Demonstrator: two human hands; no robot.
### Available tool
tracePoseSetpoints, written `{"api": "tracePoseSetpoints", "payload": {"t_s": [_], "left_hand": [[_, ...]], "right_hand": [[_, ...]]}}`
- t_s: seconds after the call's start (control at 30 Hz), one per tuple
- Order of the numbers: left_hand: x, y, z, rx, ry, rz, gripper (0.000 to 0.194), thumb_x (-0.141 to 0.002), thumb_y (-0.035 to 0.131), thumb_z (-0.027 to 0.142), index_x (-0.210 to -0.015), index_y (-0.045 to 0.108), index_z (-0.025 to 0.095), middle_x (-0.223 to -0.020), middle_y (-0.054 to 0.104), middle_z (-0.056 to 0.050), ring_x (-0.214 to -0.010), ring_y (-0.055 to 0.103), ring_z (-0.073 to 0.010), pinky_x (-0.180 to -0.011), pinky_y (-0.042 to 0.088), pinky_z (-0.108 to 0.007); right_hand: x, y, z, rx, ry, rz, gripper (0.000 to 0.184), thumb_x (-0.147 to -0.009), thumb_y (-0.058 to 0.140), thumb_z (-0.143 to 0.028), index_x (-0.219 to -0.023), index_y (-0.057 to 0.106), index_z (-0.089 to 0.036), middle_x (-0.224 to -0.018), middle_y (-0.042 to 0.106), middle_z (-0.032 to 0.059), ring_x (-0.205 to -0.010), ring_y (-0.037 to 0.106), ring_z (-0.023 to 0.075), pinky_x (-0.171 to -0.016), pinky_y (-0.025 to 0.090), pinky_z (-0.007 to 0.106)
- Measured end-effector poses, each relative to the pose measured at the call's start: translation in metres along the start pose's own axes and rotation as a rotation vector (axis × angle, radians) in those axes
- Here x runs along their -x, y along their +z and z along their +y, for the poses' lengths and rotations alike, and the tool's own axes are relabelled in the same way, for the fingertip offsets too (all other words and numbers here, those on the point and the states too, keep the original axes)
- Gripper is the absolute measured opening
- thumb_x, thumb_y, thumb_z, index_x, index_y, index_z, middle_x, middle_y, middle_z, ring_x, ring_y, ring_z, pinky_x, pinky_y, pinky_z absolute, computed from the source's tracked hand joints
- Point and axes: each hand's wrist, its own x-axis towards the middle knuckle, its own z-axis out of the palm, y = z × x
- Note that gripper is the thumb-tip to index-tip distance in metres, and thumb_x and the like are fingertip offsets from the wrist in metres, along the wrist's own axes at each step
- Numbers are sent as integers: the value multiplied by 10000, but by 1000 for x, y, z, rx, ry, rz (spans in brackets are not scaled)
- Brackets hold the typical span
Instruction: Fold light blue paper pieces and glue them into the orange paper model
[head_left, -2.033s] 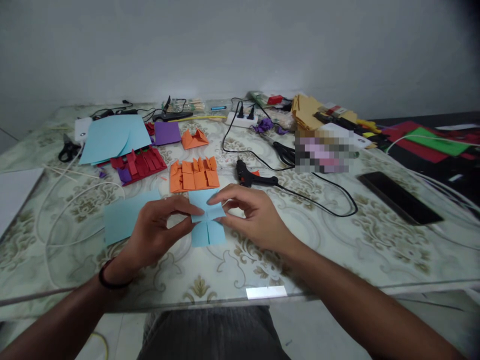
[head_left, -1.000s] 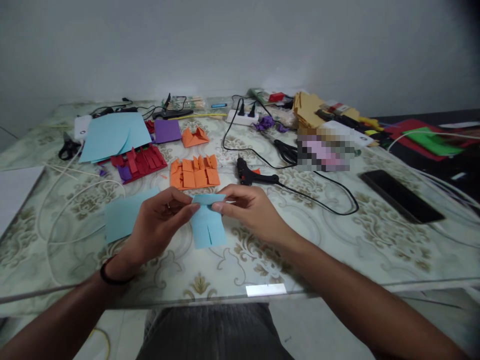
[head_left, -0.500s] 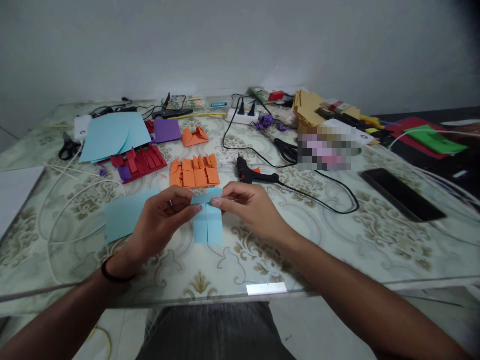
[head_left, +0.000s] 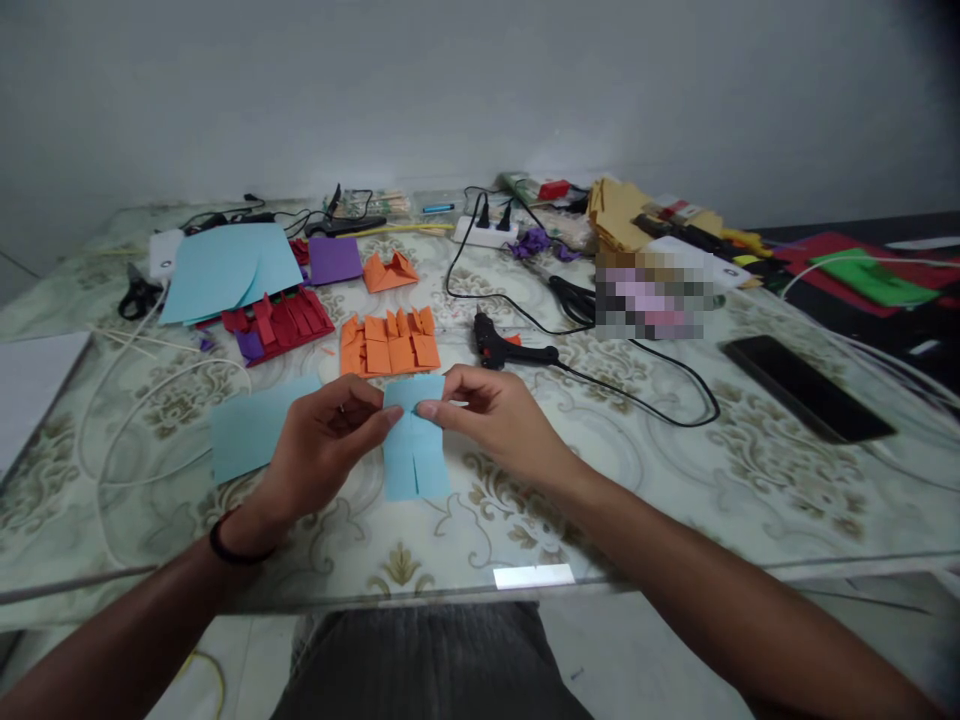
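Observation:
A light-blue folded paper (head_left: 417, 455), with a slit or seam running down its middle, is held upright just above the table. My left hand (head_left: 322, 440) pinches its left edge between thumb and fingers. On the right edge, my right hand (head_left: 491, 410) grips it the same way, thumb on the front. Behind the paper lies a folded orange paper piece (head_left: 390, 345) with several raised flaps. A flat light-blue sheet (head_left: 251, 430) rests beside my left hand. Beyond my right hand is a black glue gun (head_left: 510, 345).
Red folded paper (head_left: 289, 325), a purple square (head_left: 335, 261) and large blue sheets (head_left: 225, 268) lie at the back left, near scissors (head_left: 137, 293). A white power strip (head_left: 486, 233) stands at the back. Cables cross the table (head_left: 585, 520); a phone (head_left: 806, 388) lies right.
The upper strip of the blue paper, folded over before, now stands unfolded, so the paper's front shows taller. Both hands have stayed nearly in place.

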Motion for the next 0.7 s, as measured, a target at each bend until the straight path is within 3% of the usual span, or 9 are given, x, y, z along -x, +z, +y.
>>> {"api": "tracePoseSetpoints", "payload": {"t_s": [0.17, 0.4, 0.6, 0.7], "left_hand": [[2, 1, -1, -14, -21, 16, 272, -840, 798, 257, -705, 574, 185, -560, 471, 64, -478, 376, -59, -425, 296, -181], [2, 5, 1, 20, -54, 37, 331, -812, 832, 347, -686, 568, 192, -547, 473, 63, -466, 376, -67, -418, 289, -201], [-1, 2, 2, 44, -85, -24, 315, -794, 850, 318, -692, 582, 188, -554, 483, 65, -470, 408, -67, -430, 316, -200], [-1, 0, -1, 96, -128, -54, 295, -767, 870, 297, -730, 601, 182, -606, 582, 43, -520, 505, -82, -473, 396, -199]], "right_hand": [[2, 2, 3, 21, 13, 9, 407, -731, 874, -463, -690, 586, -178, -670, 543, -40, -600, 449, 98, -575, 351, 253], [4, 4, 5, -18, 22, 32, 457, -698, 890, -475, -666, 532, -192, -644, 512, -49, -577, 412, 96, -554, 322, 256], [2, 5, 4, -65, 14, 27, 430, -693, 907, -410, -691, 537, -191, -643, 489, -62, -586, 419, 92, -564, 329, 250], [1, 6, 6, -157, 7, 17, 409, -675, 924, -369, -799, 576, -193, -689, 529, -66, -608, 461, 88, -589, 373, 238]]}}
